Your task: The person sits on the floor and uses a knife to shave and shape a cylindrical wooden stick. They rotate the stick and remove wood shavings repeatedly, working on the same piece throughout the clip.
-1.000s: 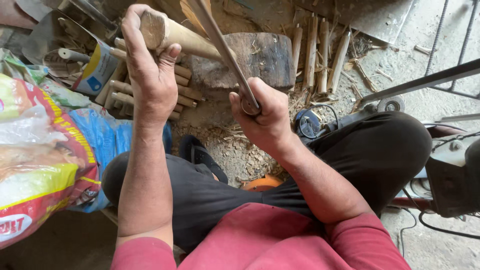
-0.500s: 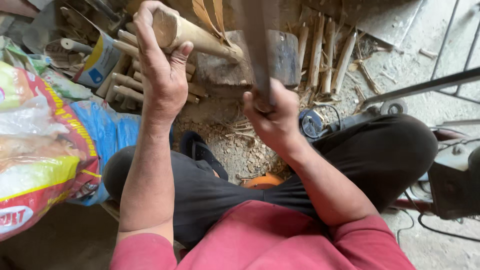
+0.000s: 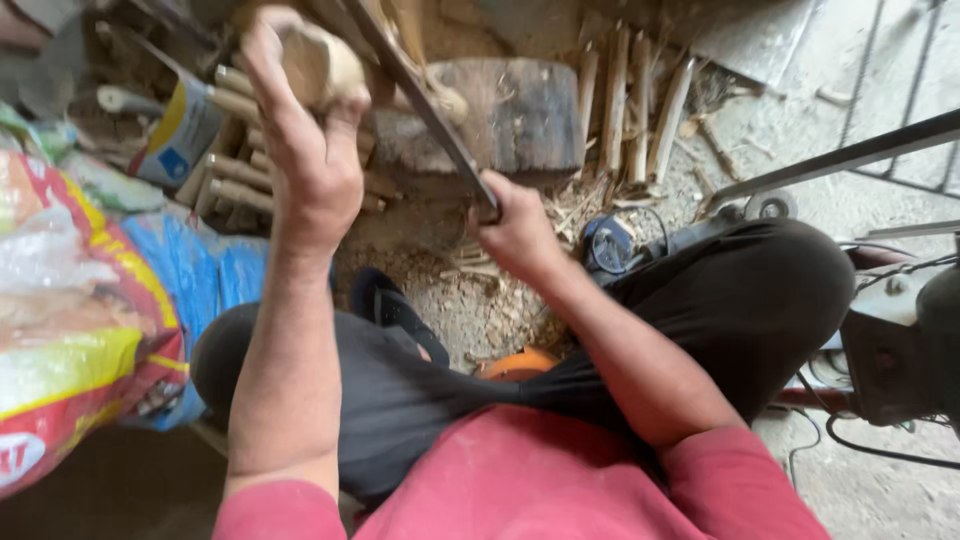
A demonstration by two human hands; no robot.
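A length of pale wood [image 3: 318,62] is gripped in the left hand [image 3: 310,165] and held over a dark chopping block [image 3: 520,115], while a long blade [image 3: 420,95] is clasped by its handle in the right hand [image 3: 515,235]. Split sticks [image 3: 630,110] are stood beside the block, shavings [image 3: 470,300] are strewn across the floor, and a printed sack [image 3: 80,330] is seen at left.

Split sticks [image 3: 632,105] lean in a row just beside my chopping block [image 3: 520,115]. More cut pegs [image 3: 235,180] lie stacked to my left, next to a tin [image 3: 180,130]. A printed sack [image 3: 75,330] bulges by my left knee. Wood shavings [image 3: 480,300] cover the ground near my sandal [image 3: 395,310].
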